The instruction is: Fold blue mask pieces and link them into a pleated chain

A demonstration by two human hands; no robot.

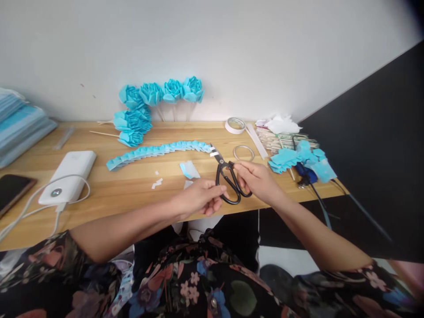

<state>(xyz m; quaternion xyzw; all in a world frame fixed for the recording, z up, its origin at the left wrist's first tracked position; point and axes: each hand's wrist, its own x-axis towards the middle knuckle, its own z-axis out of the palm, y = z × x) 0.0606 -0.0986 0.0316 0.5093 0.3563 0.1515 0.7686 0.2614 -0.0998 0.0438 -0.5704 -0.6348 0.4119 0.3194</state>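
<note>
Left fingers [216, 191] and right fingers [244, 168] grip black metal scissors [221, 162]; round blue paper flowers [151, 94] look done, the folded blue strip [162, 149] doesn't.

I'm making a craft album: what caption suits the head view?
Left grip and right grip hold black-handled scissors bearing white pieces, near a pleated blue strip, blue flowers behind.

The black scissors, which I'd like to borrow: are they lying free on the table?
No, the left hand and right hand both hold the black scissors.
</note>
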